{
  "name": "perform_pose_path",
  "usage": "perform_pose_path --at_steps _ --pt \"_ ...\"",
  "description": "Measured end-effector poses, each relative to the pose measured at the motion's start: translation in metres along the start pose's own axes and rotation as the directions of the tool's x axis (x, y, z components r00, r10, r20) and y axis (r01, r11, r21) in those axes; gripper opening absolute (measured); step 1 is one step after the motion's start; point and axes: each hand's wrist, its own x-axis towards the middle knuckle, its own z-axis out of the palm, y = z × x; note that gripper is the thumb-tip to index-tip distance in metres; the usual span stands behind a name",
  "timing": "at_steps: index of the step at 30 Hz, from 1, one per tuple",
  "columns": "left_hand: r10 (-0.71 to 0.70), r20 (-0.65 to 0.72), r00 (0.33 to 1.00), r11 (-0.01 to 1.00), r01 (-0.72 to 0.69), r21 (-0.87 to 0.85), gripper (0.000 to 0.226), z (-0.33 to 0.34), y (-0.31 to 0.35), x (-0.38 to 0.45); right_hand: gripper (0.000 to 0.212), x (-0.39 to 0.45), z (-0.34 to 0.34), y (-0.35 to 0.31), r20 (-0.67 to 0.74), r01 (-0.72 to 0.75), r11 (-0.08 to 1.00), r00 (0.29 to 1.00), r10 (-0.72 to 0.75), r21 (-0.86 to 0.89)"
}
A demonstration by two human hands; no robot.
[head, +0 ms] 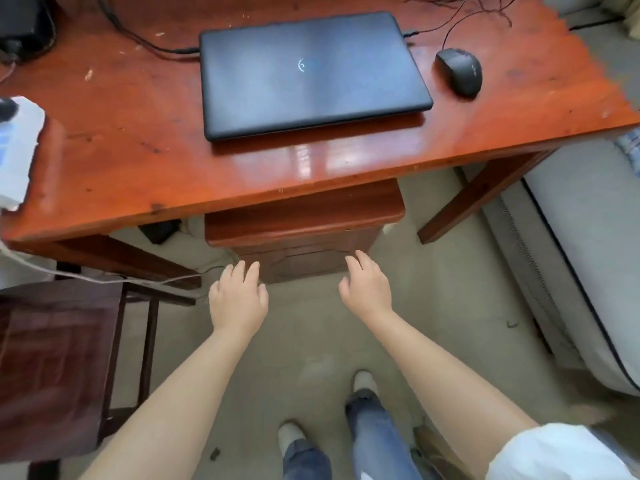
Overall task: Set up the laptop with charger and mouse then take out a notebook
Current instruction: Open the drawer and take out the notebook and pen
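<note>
A closed black laptop [311, 72] lies on the red-brown wooden desk [121, 150]. A black charger cable [145, 41] runs into its left side. A black wired mouse [459, 71] sits to its right, its cord leading to a plug at the laptop's right rear corner. Under the desk stands a small wooden drawer cabinet [304, 223]. My left hand [239, 299] and my right hand [367, 289] are held out empty, fingers relaxed, just in front of the cabinet's drawer fronts. No notebook is in view.
A dark wooden chair [59, 368] stands at the left. A white cable [86, 277] trails from the desk's left edge. A white mattress [588, 254] lies at the right. White packaging [17, 147] rests on the desk's left edge. My feet are on the floor below.
</note>
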Motion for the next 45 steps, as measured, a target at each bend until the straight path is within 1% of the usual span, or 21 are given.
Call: perform_pose_path --at_steps 5,7,9,10,11,12,14,17,19,21,22,23,25,27,31,34,36,40,41,43,45 --pt "-0.119 0.036 0.992 0.987 0.122 -0.1 0.037 0.057 -0.032 0.03 0.042 0.036 0.048 0.024 -0.087 -0.137 0.986 0.986 0.145 0.1" --pt "-0.16 -0.003 0.987 0.967 0.156 -0.201 0.041 0.086 -0.041 0.051 0.044 0.061 0.066 0.041 -0.137 -0.15 0.98 0.976 0.168 0.133" --pt "-0.222 -0.066 0.973 0.92 0.187 -0.343 0.048 0.113 -0.047 0.074 0.046 0.086 0.084 0.056 -0.217 -0.133 0.977 0.962 0.168 0.169" --pt "-0.242 -0.133 0.961 0.896 0.168 -0.411 0.05 0.126 -0.049 0.084 0.048 0.097 0.092 0.063 -0.267 -0.13 0.965 0.945 0.19 0.228" --pt "-0.248 -0.222 0.943 0.876 0.121 -0.467 0.052 0.138 -0.05 0.094 0.051 0.108 0.1 0.069 -0.328 -0.125 0.946 0.917 0.225 0.297" --pt "-0.253 -0.307 0.918 0.857 0.066 -0.511 0.053 0.149 -0.049 0.102 0.054 0.118 0.107 0.075 -0.399 -0.105 0.93 0.882 0.252 0.353" --pt "-0.276 -0.416 0.866 0.812 -0.021 -0.583 0.057 0.167 -0.047 0.116 0.061 0.136 0.117 0.087 -0.524 -0.034 0.903 0.805 0.279 0.429" --pt "-0.328 -0.507 0.797 0.735 -0.121 -0.667 0.066 0.188 -0.047 0.138 0.067 0.157 0.13 0.1 -0.623 0.138 0.826 0.726 0.291 0.546" --pt "-0.365 -0.529 0.766 0.671 -0.178 -0.72 0.073 0.193 -0.047 0.15 0.069 0.167 0.136 0.104 -0.657 0.239 0.777 0.701 0.278 0.583" --pt "-0.383 -0.537 0.752 0.623 -0.219 -0.751 0.076 0.193 -0.046 0.154 0.072 0.17 0.138 0.104 -0.662 0.292 0.736 0.697 0.274 0.611" --pt "-0.393 -0.536 0.747 0.608 -0.227 -0.761 0.077 0.191 -0.045 0.154 0.075 0.171 0.137 0.104 -0.655 0.298 0.726 0.706 0.269 0.619" --pt "-0.408 -0.528 0.745 0.596 -0.221 -0.772 0.076 0.188 -0.043 0.154 0.08 0.171 0.135 0.103 -0.634 0.281 0.73 0.728 0.261 0.623" --pt "-0.449 -0.49 0.747 0.576 -0.177 -0.798 0.071 0.182 -0.042 0.153 0.092 0.169 0.13 0.105 -0.559 0.199 0.759 0.79 0.25 0.62" --pt "-0.489 -0.442 0.752 0.555 -0.122 -0.823 0.068 0.175 -0.041 0.153 0.095 0.167 0.126 0.108 -0.507 0.141 0.774 0.823 0.254 0.617" --pt "-0.483 -0.392 0.783 0.532 -0.094 -0.842 0.07 0.172 -0.047 0.154 0.086 0.163 0.12 0.111 -0.488 0.12 0.792 0.839 0.242 0.599" --pt "-0.453 -0.344 0.822 0.504 -0.082 -0.86 0.063 0.171 -0.055 0.152 0.075 0.158 0.119 0.111 -0.49 0.113 0.786 0.832 0.26 0.608" --pt "-0.442 -0.319 0.838 0.475 -0.083 -0.876 0.058 0.168 -0.056 0.148 0.072 0.153 0.119 0.112 -0.493 0.129 0.761 0.827 0.271 0.635" --pt "-0.455 -0.349 0.819 0.535 -0.062 -0.842 0.053 0.167 -0.053 0.143 0.061 0.145 0.119 0.113 -0.5 0.178 0.709 0.821 0.276 0.683" --pt "-0.456 -0.338 0.823 0.524 -0.059 -0.85 0.052 0.166 -0.052 0.142 0.059 0.143 0.119 0.113 -0.498 0.192 0.69 0.822 0.275 0.698" --pt "-0.466 -0.301 0.832 0.468 -0.057 -0.882 0.049 0.163 -0.05 0.138 0.059 0.138 0.12 0.113 -0.486 0.214 0.649 0.831 0.272 0.73" --pt "-0.502 -0.291 0.814 0.433 -0.055 -0.9 0.044 0.164 -0.045 0.131 0.059 0.133 0.119 0.113 -0.476 0.225 0.608 0.831 0.288 0.761"
